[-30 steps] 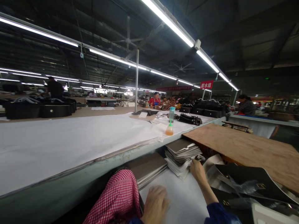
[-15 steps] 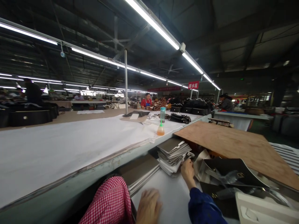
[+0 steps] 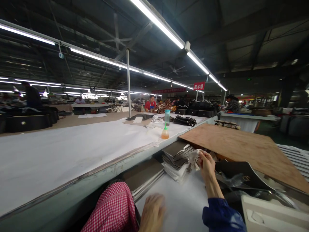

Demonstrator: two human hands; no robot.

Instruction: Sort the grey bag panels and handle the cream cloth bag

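Observation:
My right hand (image 3: 207,162) is closed, its fingers pinching a crumpled whitish rag (image 3: 193,158). The rag hangs at the right side of an uneven stack of grey-brown panels (image 3: 177,149) with pale edges. Low in the view, my left hand (image 3: 152,211) is over a white work surface (image 3: 182,198); motion smears its fingers, so their closing cannot be made out. Beyond it lies a second, neater stack of grey-brown panels (image 3: 145,174), next to the long table's edge. My left sleeve is red-and-white checked, my right cuff dark blue.
Dark panels (image 3: 238,170) with clear plastic lie to the right, behind a cream tray-like piece (image 3: 272,214). A brown board (image 3: 241,145) slants past them. On the white-covered table (image 3: 72,158) stand a bottle of orange liquid (image 3: 165,133) and a teal-lidded bottle (image 3: 167,116). Co-workers sit farther back.
My right hand has risen and moved right from beside the panel stack, lifting the whitish rag. My left hand stays in about the same place, blurred in both frames.

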